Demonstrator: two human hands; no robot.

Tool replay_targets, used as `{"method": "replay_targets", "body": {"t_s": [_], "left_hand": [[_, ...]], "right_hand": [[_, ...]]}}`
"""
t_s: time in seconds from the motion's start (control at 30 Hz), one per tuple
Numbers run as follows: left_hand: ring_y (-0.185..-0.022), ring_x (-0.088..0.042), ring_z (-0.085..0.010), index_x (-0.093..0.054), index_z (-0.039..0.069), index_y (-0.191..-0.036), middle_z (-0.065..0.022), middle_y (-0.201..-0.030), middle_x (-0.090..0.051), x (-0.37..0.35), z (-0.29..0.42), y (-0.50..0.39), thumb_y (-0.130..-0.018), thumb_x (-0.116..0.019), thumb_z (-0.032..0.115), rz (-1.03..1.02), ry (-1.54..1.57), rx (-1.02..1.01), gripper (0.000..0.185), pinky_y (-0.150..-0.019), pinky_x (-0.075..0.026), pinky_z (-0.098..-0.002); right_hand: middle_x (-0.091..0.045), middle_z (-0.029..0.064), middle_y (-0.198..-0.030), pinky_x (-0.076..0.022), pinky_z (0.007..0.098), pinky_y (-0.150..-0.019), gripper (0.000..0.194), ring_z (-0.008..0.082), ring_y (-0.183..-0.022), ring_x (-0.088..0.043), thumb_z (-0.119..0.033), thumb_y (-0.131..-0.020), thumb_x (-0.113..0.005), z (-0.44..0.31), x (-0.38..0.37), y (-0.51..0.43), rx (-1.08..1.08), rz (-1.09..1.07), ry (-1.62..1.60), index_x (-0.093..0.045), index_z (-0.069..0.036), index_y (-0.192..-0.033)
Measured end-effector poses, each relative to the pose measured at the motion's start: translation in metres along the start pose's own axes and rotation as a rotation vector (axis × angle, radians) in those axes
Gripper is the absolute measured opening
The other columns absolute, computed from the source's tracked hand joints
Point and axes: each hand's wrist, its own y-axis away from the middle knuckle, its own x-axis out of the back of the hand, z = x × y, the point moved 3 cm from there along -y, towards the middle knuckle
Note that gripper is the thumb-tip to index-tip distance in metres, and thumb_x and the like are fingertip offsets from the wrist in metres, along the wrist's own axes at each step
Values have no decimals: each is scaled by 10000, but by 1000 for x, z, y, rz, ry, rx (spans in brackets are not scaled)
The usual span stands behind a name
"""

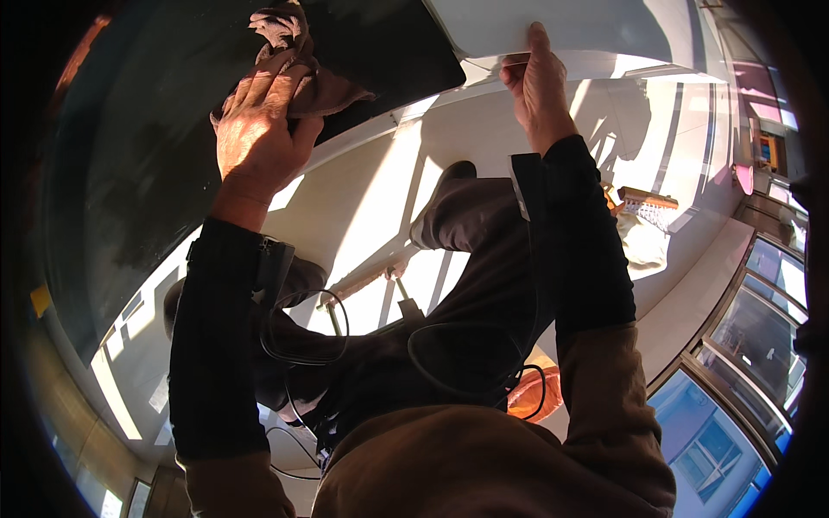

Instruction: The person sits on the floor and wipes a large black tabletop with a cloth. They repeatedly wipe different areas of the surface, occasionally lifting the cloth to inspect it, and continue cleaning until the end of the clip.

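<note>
My left hand [262, 126] presses a crumpled brown cloth [337, 94] against a dark, glossy panel [149, 162]. Some of the cloth bunches up beyond the fingertips. Faint smears and small specks show on the dark surface. At the upper right, my right hand [537, 90] pinches the edge of a smooth pale grey panel [557, 26], thumb on its face and fingers behind the edge. The two panels meet along a line near the dark one's rounded corner. Their far parts run out of view.
Sunlit pale floor [369, 188] lies around my feet. A white-bristled brush [647, 204] rests at the right beside a whitish cloth or bag [641, 243]. An orange container or bag [537, 392] is by my hip. Loose black cables [304, 359] hang over my lap. Windows [706, 447] line the right side.
</note>
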Motion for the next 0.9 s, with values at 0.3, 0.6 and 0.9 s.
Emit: {"method": "replay_targets", "body": {"t_s": [0.3,0.6,0.9], "left_hand": [[-1233,-621,-339,-663,96,-1326,-102,-1351,-668,9,7,-5,-875,-708,219,59,5,-59,470,-1069,-486,-485],[-1393,-550,-371,-645,56,-1343,-126,-1505,-596,2,1,-2,-872,-659,181,-43,10,-19,487,-1161,-431,-472],[-1312,-586,-405,-632,33,-1341,-165,-1464,-607,1,-4,-2,-911,-638,113,-82,84,-19,437,-1089,-479,-494]], "right_hand": [[-563,33,-695,-493,315,-636,544,137,-645,-554,-624,-1001,-616,-17,-19,29,-69,124,51,-565,-94,-887],[-744,74,-767,-567,313,-722,574,168,-684,-700,-519,-1056,-570,-18,-61,135,-278,-888,904,-734,-25,-814],[-736,61,-738,-564,309,-694,435,143,-704,-712,-390,-993,-618,-62,-84,122,15,-929,360,-735,-10,-818]]}}
